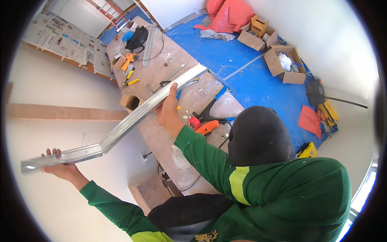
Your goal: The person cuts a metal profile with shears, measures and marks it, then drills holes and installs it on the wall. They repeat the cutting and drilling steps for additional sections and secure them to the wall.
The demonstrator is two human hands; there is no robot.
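My left hand (64,170) grips the lower-left end of a shiny metal channel (121,128), which has a bend near its middle and is held raised diagonally. My right hand (168,115) grips it farther up, its thumb along the side, over the wooden worktable (153,135). Below that hand on the table lie an orange-handled tool (207,127), a red round object (194,122) and black-and-blue clamps (210,108). Farther back are yellow-handled pliers (133,82), an orange glue gun (128,61) and thin metal strips (147,50).
A dark rounded shape (260,137) is beside my right arm. Blue sheeting (234,86) covers the floor, with cardboard boxes (288,74), red cloth (221,16), a dark case (315,92) and a yellow tool (327,113). A newspaper-covered board (66,42) and red ladder (111,12) are at upper left.
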